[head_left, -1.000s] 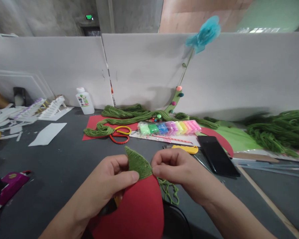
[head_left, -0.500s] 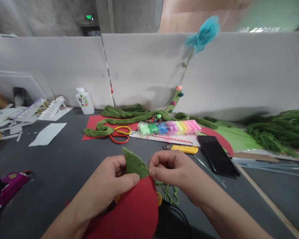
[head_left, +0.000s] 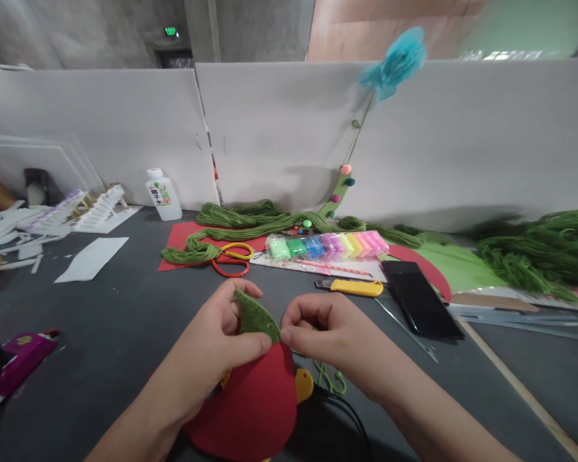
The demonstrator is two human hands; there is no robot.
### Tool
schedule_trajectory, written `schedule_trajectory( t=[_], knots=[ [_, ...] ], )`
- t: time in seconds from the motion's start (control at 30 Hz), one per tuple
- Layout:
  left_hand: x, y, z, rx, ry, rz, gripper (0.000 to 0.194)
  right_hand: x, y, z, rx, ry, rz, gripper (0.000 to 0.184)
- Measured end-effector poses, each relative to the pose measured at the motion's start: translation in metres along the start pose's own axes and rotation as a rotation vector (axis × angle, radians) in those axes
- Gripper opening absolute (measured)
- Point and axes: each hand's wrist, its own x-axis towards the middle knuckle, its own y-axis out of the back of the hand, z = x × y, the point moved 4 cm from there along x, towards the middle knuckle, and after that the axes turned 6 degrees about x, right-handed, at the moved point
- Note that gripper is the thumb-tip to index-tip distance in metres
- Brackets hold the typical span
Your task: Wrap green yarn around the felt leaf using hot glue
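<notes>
My left hand (head_left: 221, 343) grips a rounded red card (head_left: 260, 404) near its top, with the thumb in front and the other fingers behind. The card's pointed tip is covered with wound green yarn (head_left: 255, 316). At the right edge of that covered part, my right hand (head_left: 318, 324) is pinched closed on the green yarn; the fingertips hide the exact grip. A loose, curly length of yarn (head_left: 336, 383) lies on the table below this hand. Partly hidden behind the card is a yellow object (head_left: 304, 385), near a black cable.
Beyond my hands lie scissors (head_left: 231, 260), a yellow cutter knife (head_left: 356, 287), packs of coloured clay (head_left: 325, 246), a black phone (head_left: 421, 298) and green yarn skeins (head_left: 250, 215). A white bottle (head_left: 164, 194) stands back left. A purple power strip (head_left: 22, 366) is at left.
Both hands have shifted slightly left with the card. The card now shows its rounded lower edge, and more of the yellow object behind it is visible. Objects on the table stay put.
</notes>
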Motion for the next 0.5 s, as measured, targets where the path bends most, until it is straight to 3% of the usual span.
schedule_trajectory(
  t=[0.33, 0.5],
  knots=[
    [0.0031, 0.0017, -0.0013, 0.061, -0.041, 0.004, 0.047, 0.0010, -0.0021, 0.0025, 0.039, -0.026, -0.012, 0.007],
    [0.0028, 0.0072, 0.0063, -0.066, -0.091, -0.025, 0.046, 0.0026, 0.0055, 0.0003, 0.056, 0.018, 0.030, 0.009]
  ],
)
